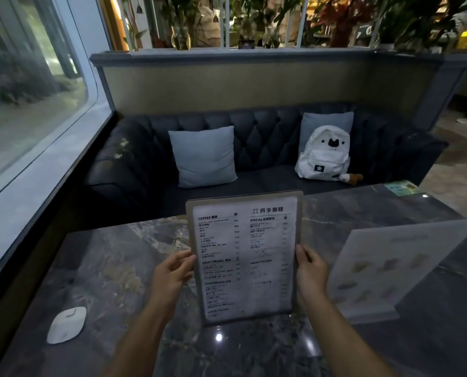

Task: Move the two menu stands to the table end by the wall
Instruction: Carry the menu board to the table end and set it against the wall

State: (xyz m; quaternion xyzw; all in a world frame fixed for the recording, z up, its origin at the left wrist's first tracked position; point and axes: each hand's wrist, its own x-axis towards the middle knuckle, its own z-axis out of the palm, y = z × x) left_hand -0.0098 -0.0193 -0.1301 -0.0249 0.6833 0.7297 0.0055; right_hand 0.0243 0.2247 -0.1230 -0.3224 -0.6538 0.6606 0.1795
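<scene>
Both hands hold one menu stand [244,257] upright in the lower middle of the frame. The left hand [172,276] has its grip closed on the stand's left edge, fingers curled around it. The right hand [310,273] is clenched on the right edge, thumb on the front. The printed sheet faces the camera, with headings such as COFFEE and SPECIAL readable. Whether its lower edge touches the dark marble desk [112,268] or sits just above it cannot be told.

The second menu stand [390,268] stands on the desk at the right of the frame, just beside the right hand, tilted away and blurred. A small white device [67,325] lies on the desk at the lower left. Beyond the desk, a dark sofa [265,137] carries a grey cushion [203,156] and a white backpack [323,156]. A window [28,85] fills the upper left.
</scene>
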